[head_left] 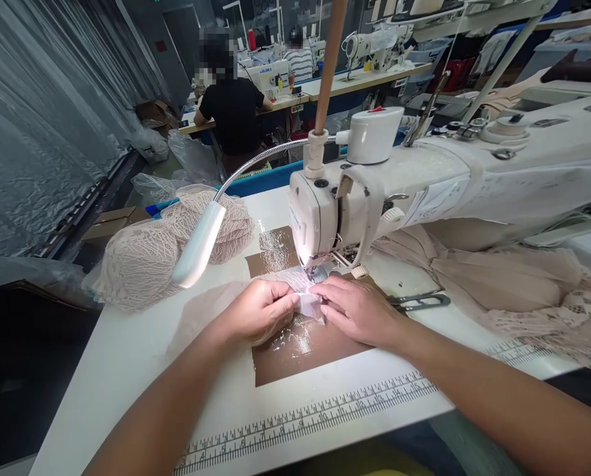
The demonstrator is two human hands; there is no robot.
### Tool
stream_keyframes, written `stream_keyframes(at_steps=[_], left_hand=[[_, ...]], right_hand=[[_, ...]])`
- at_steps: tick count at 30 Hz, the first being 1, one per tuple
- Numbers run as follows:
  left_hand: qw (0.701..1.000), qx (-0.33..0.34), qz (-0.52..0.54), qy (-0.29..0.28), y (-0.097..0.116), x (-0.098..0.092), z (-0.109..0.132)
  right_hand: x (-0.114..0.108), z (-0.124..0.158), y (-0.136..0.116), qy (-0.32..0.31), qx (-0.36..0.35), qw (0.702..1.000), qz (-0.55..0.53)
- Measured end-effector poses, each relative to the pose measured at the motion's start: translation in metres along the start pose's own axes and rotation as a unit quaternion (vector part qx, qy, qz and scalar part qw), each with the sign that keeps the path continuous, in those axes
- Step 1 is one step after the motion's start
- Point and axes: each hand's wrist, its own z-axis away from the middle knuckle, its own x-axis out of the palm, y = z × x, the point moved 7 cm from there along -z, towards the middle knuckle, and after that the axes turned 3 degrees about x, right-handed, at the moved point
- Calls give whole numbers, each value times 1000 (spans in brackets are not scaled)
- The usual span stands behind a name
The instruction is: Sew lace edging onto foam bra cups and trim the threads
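Both my hands grip a piece of pale, sheer lace fabric [309, 305] just in front of the needle of a white sewing machine [315, 215]. My left hand [263, 307] pinches its left side between thumb and fingers, with loose sheer cloth trailing out under the wrist. From the right, my right hand [352, 307] pinches the other edge close to the presser foot [311, 271]. A lamp lights this spot. Beneath the fabric lies a shiny brown sheet [300, 354]. Thread snips [422, 302] rest beside my right wrist.
Bundled beige lace [141, 261] sits on the table's left. More beige tulle and lace [513, 284] lies right, under the machine arm. A gooseneck lamp [201, 244] leans over the left side. A ruler strip [300, 423] runs along the front edge. A person in black [233, 112] sits beyond.
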Motion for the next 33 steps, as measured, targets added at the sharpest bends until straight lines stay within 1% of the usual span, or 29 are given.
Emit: stream_keyframes(at_steps=[1,3,5,7,8,10,12,14,17,20,23,27,33], left_hand=[[999,-11,43,8,-5,-3,-1],[997,-13,79,17,-10,-5,-3],[997,-10,78,12,-9,-4,-3],[998,-6,59,-6,-4,-2,-1],[999,4,33,-21,1,-1,0],[996,43,-54,-48,15,0,4],[980,89,-161,-68,28,0,8],[959,112,-252,-71,34,1,9],[930,130,-340,-51,32,7,5],[909,158,-385,-24,28,18,1],[894,152,-422,-3,24,26,-1],[882,142,-450,1,24,29,-1],[876,128,-466,1,21,30,-5]], right_hand=[[1,-1,-1,3,-1,1000,7],[1,-3,-3,16,3,1000,20],[0,-4,-3,37,8,999,23],[-2,-5,-2,50,3,999,13],[-3,-4,-2,49,-2,999,5],[-2,-1,-1,27,-11,1000,-4],[-1,4,0,3,-11,1000,-4],[-1,8,-1,-11,-8,1000,-1],[0,12,-3,-17,-13,1000,9],[1,13,-5,-7,-21,999,36],[2,15,-6,11,-38,997,68],[2,16,-9,36,-67,993,92],[4,16,-11,38,-81,990,107]])
